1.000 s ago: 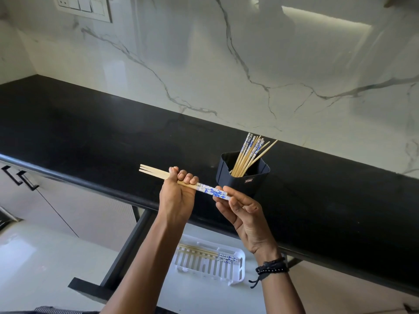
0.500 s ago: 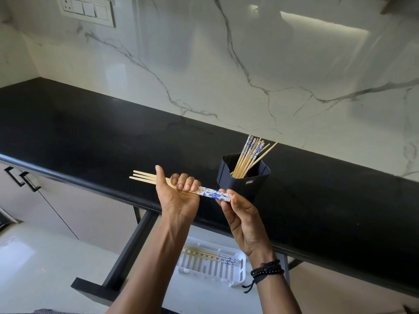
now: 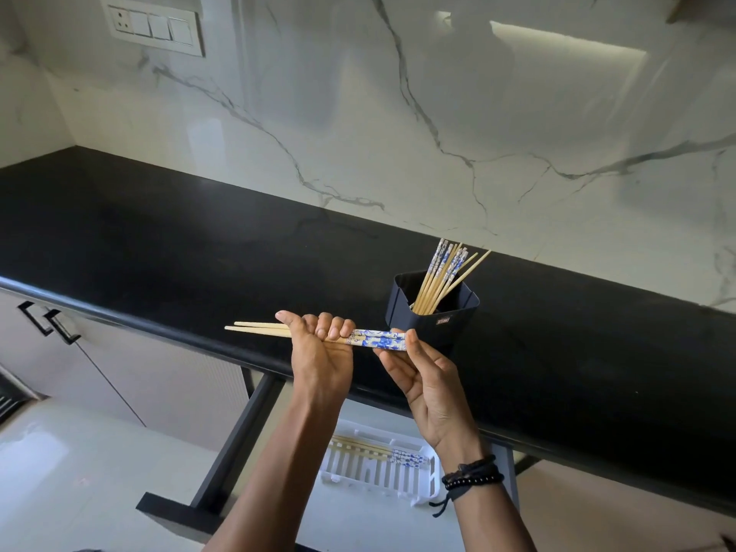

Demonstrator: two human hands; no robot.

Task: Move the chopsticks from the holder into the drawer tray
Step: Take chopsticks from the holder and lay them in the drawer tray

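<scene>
My left hand (image 3: 320,352) grips a pair of wooden chopsticks (image 3: 374,339) with blue-and-white ends, held level above the counter's front edge. My right hand (image 3: 426,386) touches their patterned end with its fingertips. Just behind, a dark square holder (image 3: 442,316) on the black counter (image 3: 159,241) holds several more chopsticks (image 3: 442,272). Below, the open drawer (image 3: 235,440) carries a white slotted tray (image 3: 382,478) with a pair of chopsticks (image 3: 382,452) lying along its far side.
A marble backsplash rises behind the counter, with a switch plate (image 3: 153,27) at the upper left. Cabinet doors with black handles (image 3: 49,322) sit under the counter on the left. A pale floor lies below.
The held chopsticks have tilted from a downward slant to level, and my right fingertips now close on their patterned end. The view has dropped slightly toward the drawer.
</scene>
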